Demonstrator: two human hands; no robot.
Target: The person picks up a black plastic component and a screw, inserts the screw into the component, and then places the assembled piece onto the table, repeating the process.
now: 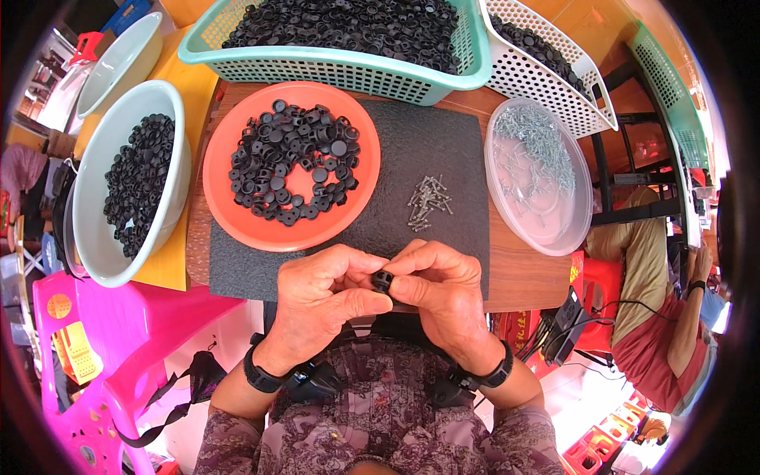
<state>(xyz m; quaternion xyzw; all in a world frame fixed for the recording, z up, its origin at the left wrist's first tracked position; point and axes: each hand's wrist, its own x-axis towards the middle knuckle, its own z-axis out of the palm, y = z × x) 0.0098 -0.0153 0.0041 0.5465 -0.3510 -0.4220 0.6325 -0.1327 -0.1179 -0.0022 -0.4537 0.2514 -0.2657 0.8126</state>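
Observation:
Between the fingertips of both hands sits a small round black plastic part (381, 281), at the near edge of a dark mat (427, 142). My left hand (328, 286) pinches it from the left, thumb and fingers closed. From the right, my right hand (439, 289) grips the same part with thumb and forefinger. Fingers hide much of it. Beyond them, an orange bowl (237, 229) holds many similar black parts (265, 150). A loose pile of small metal screws (429, 201) lies on the mat to the right of the bowl.
A clear tub (546, 241) of screws stands right. Behind are a green basket (348, 73) and a white basket (546, 99) of black parts. A pale bowl (170, 190) of black parts stands left, near a pink chair (150, 332). Another person (665, 340) sits at right.

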